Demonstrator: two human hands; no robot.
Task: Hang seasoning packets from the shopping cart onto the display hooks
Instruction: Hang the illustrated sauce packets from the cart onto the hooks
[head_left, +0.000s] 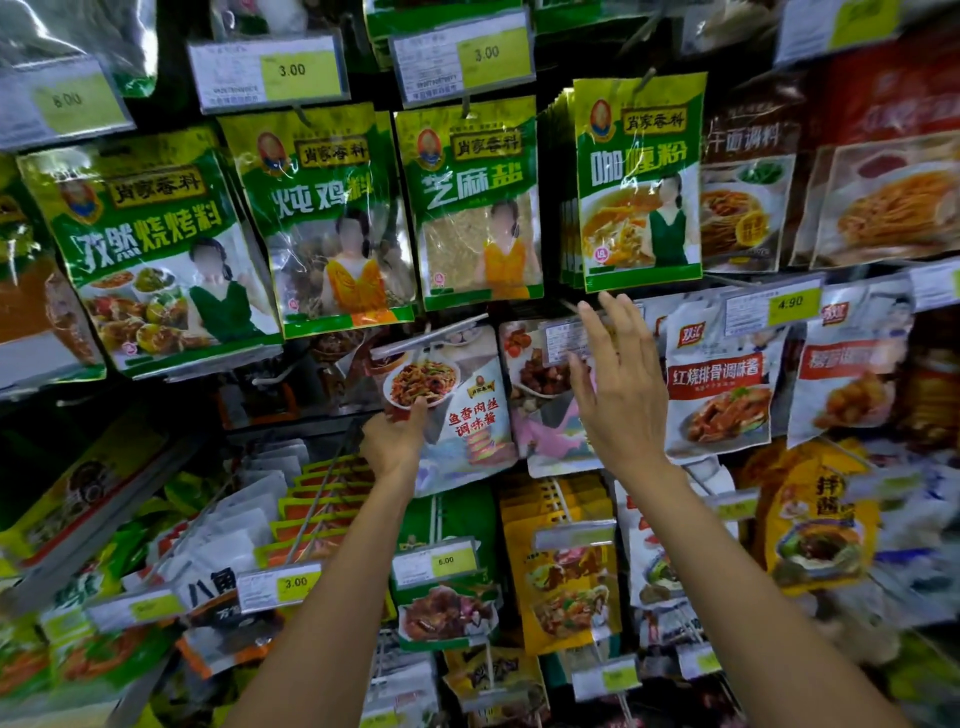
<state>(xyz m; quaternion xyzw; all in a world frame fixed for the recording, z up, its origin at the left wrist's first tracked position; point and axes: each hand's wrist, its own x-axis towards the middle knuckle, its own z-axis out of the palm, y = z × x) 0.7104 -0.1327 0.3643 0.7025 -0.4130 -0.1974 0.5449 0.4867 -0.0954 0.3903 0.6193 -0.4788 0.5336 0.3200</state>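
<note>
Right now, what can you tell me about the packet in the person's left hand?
The packet is a glossy plastic pouch printed with a bowl of shredded stir-fry at upper left, a gold logo and red Chinese lettering down its right side. It stands roughly upright against the display, its top at a clear tag holder. The left hand grips its lower left edge, thumb on the front. Whether it is hooked is unclear.
</note>
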